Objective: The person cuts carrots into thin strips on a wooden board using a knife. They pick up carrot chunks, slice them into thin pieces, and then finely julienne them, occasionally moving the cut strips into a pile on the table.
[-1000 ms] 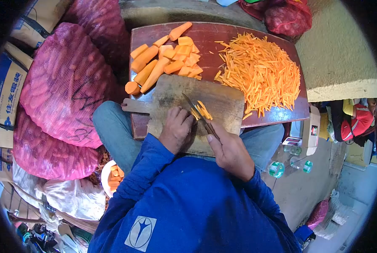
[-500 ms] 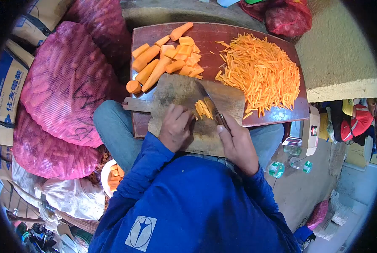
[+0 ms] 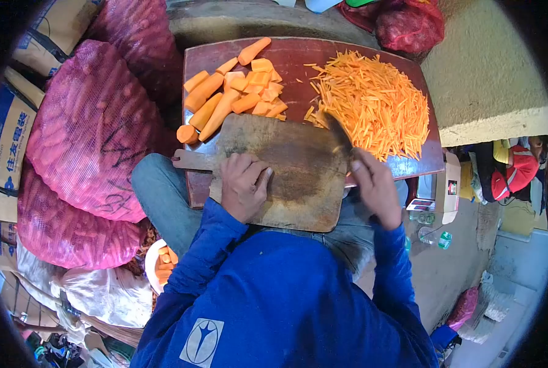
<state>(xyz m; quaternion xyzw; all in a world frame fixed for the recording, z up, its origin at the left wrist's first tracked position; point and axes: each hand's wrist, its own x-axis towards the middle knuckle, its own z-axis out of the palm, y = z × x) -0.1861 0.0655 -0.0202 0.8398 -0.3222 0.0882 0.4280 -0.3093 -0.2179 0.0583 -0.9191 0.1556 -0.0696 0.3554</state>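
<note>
In the head view my left hand (image 3: 242, 187) lies on the left part of the wooden cutting board (image 3: 298, 165), fingers against the surface, thumb apart, holding nothing. My right hand (image 3: 377, 187), a little blurred, is closed round the handle of a knife (image 3: 339, 134) at the board's right edge. The dark blade reaches the near-left side of a heap of carrot sticks (image 3: 375, 101). Peeled carrots (image 3: 209, 110) and cut carrot chunks (image 3: 264, 83) lie beyond the board on the left. The board's handle points left.
The board overlaps a reddish-brown table (image 3: 298, 55). Pink mesh sacks of carrots (image 3: 96, 129) are stacked at the left. A white bowl (image 3: 153, 270) with carrot pieces stands below them. Another red mesh bag (image 3: 412, 27) sits at the back right. Plastic bottles (image 3: 436, 239) lie on the floor.
The knife and my right hand have moved right, off the board to the heap. The small pile of sticks has left the board. My left hand has shifted left and its fingers have flattened.
</note>
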